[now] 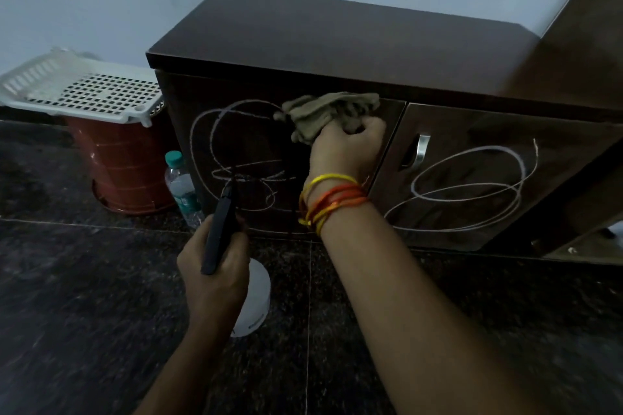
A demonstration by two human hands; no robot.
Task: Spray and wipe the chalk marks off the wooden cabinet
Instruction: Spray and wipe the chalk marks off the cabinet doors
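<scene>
A low dark wooden cabinet (337, 44) stands against the wall. White chalk loops (215, 131) cover its left door, and more chalk loops (472, 185) cover its right door. My right hand (344, 148) grips a bunched tan cloth (323, 111) and presses it against the upper right part of the left door. My left hand (215, 266) holds a white spray bottle (256, 296) with a black spray head (220, 229), whose nozzle points at the left door's lower chalk lines.
A clear plastic water bottle (182, 185) stands on the dark stone floor at the cabinet's left corner. Beside it a red bucket (124, 165) carries a white perforated basket (84, 91). A metal handle (421, 148) sits on the right door.
</scene>
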